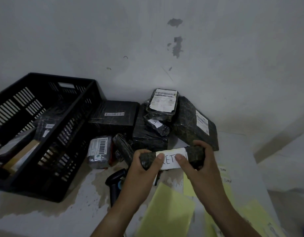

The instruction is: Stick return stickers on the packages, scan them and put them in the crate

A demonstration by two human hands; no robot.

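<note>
Stained white table [45,219], scuffed grey wall [147,40]. Right of the black crate [62,134], the left hand [142,166] and right hand [197,161] grip a black-wrapped package [194,153], thumbs pressing its white sticker [170,162].

Crate [45,134] left, packages [153,120] piled right of it against the wall [147,40], scanner [116,183] in front.

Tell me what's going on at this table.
A person is holding a small dark-wrapped package in both hands, the left hand at one end and the right hand at the other, with both thumbs pressing a white handwritten return sticker onto it. The scanner lies untouched on the table below the left hand. The black crate on the left already holds a few parcels, and a pile of wrapped packages waits against the wall. Some yellow sheets lie to the right.
</note>
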